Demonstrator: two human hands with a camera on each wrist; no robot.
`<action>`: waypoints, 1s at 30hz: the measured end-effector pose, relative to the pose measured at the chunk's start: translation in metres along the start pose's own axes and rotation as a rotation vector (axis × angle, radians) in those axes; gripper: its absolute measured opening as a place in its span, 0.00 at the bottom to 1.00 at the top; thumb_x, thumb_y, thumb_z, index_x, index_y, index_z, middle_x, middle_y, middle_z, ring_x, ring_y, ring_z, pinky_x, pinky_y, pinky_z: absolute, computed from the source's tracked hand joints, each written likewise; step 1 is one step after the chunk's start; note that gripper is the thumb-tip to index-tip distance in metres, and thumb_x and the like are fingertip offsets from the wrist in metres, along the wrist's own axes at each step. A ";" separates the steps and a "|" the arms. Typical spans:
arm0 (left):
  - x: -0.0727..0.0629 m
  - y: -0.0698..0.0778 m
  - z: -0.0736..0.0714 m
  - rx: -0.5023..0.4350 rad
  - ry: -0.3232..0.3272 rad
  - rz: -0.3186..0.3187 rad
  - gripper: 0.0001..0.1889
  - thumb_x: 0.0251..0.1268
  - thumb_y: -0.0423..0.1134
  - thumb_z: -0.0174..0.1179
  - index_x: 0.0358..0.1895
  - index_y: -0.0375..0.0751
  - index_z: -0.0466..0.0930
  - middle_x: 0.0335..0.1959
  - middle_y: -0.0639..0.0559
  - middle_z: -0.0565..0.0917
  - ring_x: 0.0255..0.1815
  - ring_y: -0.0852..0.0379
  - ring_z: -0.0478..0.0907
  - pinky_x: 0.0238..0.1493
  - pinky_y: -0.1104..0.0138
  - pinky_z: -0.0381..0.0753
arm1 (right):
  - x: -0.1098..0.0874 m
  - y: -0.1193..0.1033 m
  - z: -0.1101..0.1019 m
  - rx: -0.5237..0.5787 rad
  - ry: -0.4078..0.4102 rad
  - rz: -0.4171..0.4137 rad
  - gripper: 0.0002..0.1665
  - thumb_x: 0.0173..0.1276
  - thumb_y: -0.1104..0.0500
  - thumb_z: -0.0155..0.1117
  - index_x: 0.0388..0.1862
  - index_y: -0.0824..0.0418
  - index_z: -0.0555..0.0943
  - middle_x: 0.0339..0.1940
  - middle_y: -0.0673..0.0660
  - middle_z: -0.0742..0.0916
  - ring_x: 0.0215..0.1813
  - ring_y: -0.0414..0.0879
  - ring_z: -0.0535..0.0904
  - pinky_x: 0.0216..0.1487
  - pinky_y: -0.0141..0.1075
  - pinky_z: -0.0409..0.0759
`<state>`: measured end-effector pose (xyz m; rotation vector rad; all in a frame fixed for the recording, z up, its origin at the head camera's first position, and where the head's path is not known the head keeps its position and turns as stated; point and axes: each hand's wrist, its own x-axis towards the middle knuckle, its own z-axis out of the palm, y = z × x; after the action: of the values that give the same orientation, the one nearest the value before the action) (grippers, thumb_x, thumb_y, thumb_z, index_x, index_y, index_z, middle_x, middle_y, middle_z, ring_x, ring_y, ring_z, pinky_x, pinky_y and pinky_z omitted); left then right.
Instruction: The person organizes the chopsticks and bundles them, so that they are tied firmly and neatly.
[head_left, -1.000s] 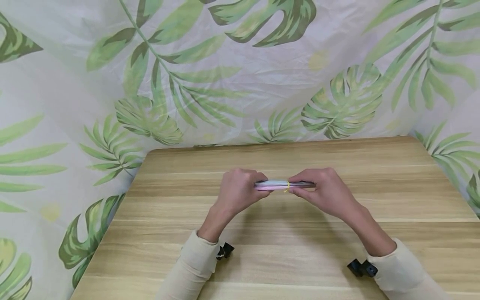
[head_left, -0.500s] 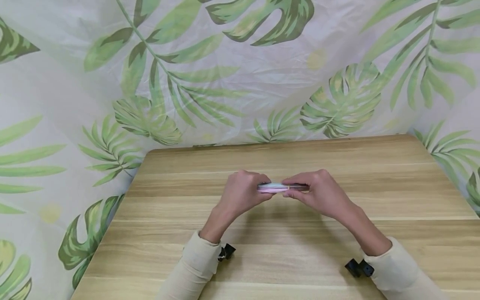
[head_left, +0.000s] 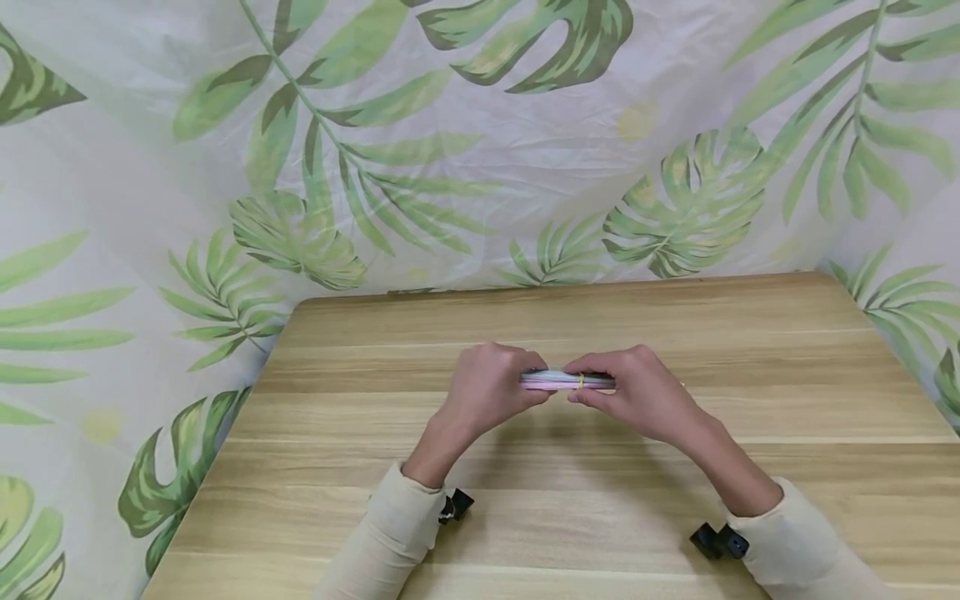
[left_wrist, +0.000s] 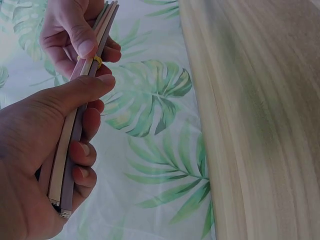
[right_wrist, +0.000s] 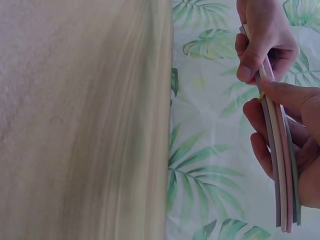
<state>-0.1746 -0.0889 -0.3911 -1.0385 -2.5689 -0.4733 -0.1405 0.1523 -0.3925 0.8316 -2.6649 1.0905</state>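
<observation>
A bundle of slim pastel chopsticks (head_left: 547,382), in purple, cream, pink and green, is held level above the table. A yellow rubber band (head_left: 580,381) goes round it near the middle. My left hand (head_left: 487,383) grips the left part, its thumb (left_wrist: 85,92) along the top and fingers curled beneath. My right hand (head_left: 645,396) holds the bundle by the band, thumb on one side and fingers on the other. In the right wrist view, the chopsticks' thin ends (right_wrist: 285,220) stick out past my right hand.
The wood-grain table (head_left: 585,517) lies below both hands. Behind it hangs a leaf-patterned cloth (head_left: 480,167). A small black camera mount (head_left: 720,542) sits at the right cuff, another black mount (head_left: 456,505) at the left.
My hands have come slightly closer together. My right fingertips have slid left, from the band's right side to just past it. The left hand moved a little right with the bundle.
</observation>
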 end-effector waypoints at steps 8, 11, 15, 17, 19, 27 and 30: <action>0.000 0.000 -0.002 -0.011 -0.029 -0.012 0.07 0.57 0.46 0.81 0.35 0.52 0.93 0.28 0.62 0.91 0.21 0.66 0.79 0.22 0.69 0.75 | 0.001 0.002 -0.006 0.001 -0.047 0.021 0.17 0.64 0.58 0.82 0.52 0.55 0.92 0.43 0.48 0.95 0.37 0.33 0.87 0.40 0.32 0.85; 0.000 -0.002 -0.004 -0.020 -0.052 -0.020 0.11 0.56 0.51 0.82 0.36 0.52 0.94 0.29 0.61 0.92 0.22 0.65 0.81 0.24 0.69 0.77 | 0.000 0.004 -0.010 0.008 -0.047 0.032 0.16 0.65 0.60 0.82 0.51 0.56 0.92 0.42 0.48 0.95 0.38 0.34 0.88 0.40 0.32 0.86; 0.000 -0.004 -0.006 -0.048 -0.086 -0.023 0.16 0.52 0.60 0.81 0.36 0.55 0.94 0.28 0.64 0.91 0.22 0.67 0.80 0.25 0.68 0.78 | -0.001 0.006 -0.012 0.018 -0.050 0.021 0.15 0.67 0.61 0.80 0.52 0.58 0.92 0.43 0.51 0.95 0.39 0.36 0.90 0.40 0.32 0.87; 0.000 -0.005 -0.008 -0.066 -0.102 -0.026 0.17 0.50 0.63 0.80 0.34 0.57 0.94 0.26 0.65 0.90 0.21 0.69 0.77 0.24 0.69 0.76 | 0.000 0.007 -0.012 0.025 -0.060 0.019 0.14 0.67 0.61 0.79 0.51 0.58 0.92 0.43 0.51 0.95 0.39 0.36 0.90 0.40 0.32 0.87; 0.001 -0.006 -0.009 -0.080 -0.109 -0.029 0.16 0.49 0.64 0.79 0.34 0.59 0.95 0.25 0.66 0.90 0.19 0.69 0.73 0.23 0.70 0.74 | 0.000 0.008 -0.013 0.030 -0.073 0.028 0.13 0.67 0.61 0.79 0.51 0.58 0.92 0.42 0.50 0.95 0.38 0.35 0.90 0.40 0.31 0.87; 0.000 -0.011 -0.010 -0.111 -0.118 -0.044 0.18 0.48 0.63 0.82 0.34 0.57 0.95 0.26 0.65 0.90 0.19 0.70 0.71 0.23 0.73 0.70 | -0.002 0.013 -0.016 0.049 -0.090 0.042 0.12 0.67 0.62 0.80 0.49 0.56 0.93 0.41 0.48 0.95 0.37 0.35 0.89 0.39 0.31 0.86; -0.001 -0.013 -0.011 -0.139 -0.148 -0.054 0.18 0.49 0.60 0.83 0.36 0.55 0.94 0.28 0.64 0.90 0.21 0.69 0.74 0.26 0.72 0.73 | -0.003 0.015 -0.018 0.038 -0.095 0.057 0.13 0.66 0.62 0.80 0.49 0.55 0.93 0.41 0.49 0.95 0.37 0.36 0.88 0.39 0.31 0.86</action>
<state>-0.1810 -0.1034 -0.3838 -1.0896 -2.7335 -0.6181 -0.1475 0.1746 -0.3898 0.8394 -2.7700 1.1457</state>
